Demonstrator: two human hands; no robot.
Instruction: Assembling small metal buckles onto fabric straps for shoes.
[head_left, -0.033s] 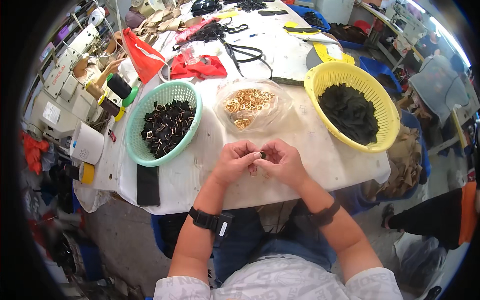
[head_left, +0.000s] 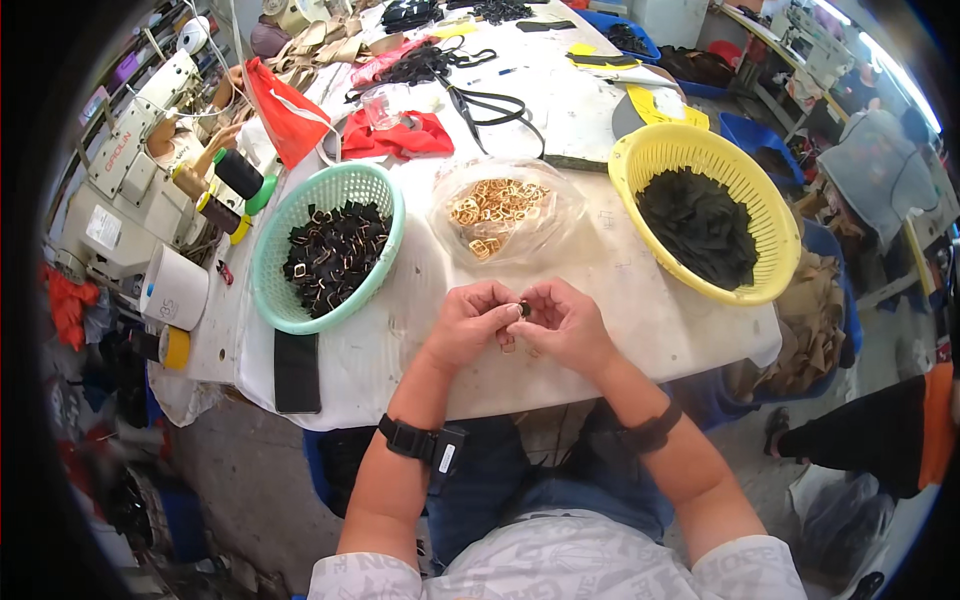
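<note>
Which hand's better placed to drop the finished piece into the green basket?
Left, probably. The left hand sits on the same side as the green basket; the right hand would have to cross over it.

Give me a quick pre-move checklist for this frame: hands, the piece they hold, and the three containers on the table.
1. Both hands on the piece: ok. The left hand and right hand meet fingertip to fingertip over the table edge.
2. Piece pinched securely: cannot tell. A small dark piece shows between the fingertips; the grip itself is hidden.
3. Gold ring supply within reach: ok. The clear bag of gold rings lies open just ahead of the hands.
4. Green basket upright: ok, left of the hands, holding dark pieces with rings.
5. Yellow basket upright: ok, to the right, holding black fabric pieces.
</note>
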